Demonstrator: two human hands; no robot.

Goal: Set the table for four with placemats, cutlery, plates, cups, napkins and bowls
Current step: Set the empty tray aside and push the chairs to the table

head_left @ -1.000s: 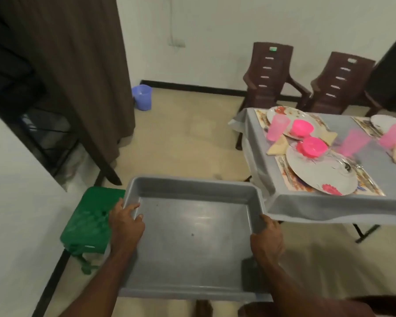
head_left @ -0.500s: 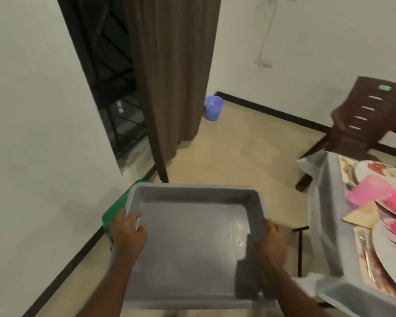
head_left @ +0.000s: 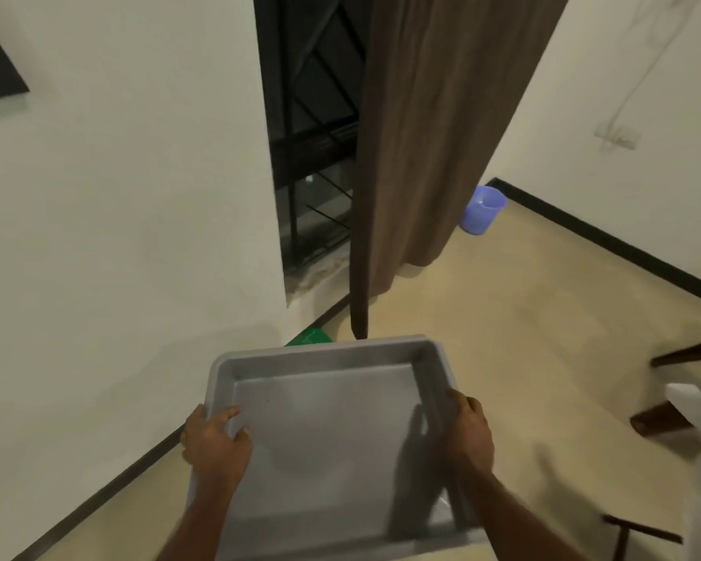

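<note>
I carry an empty grey plastic tray [head_left: 324, 431] in front of me, held level above the floor. My left hand [head_left: 215, 443] grips its left rim, thumb inside the wall. My right hand [head_left: 468, 433] grips the right rim the same way. Nothing lies in the tray. The set table is almost out of view; only a corner of its white cloth [head_left: 697, 406] shows at the right edge.
A white wall stands close on my left. A brown curtain [head_left: 430, 147] hangs ahead beside a dark barred opening [head_left: 312, 147]. A green stool [head_left: 310, 338] peeks out behind the tray. A blue bucket [head_left: 482, 210] sits by the far wall. Dark chair legs [head_left: 684, 354] at right.
The view has swung left, away from the table, which has slid almost out of frame. Both hands keep their grip on the tray. The green stool is now mostly hidden behind it.
</note>
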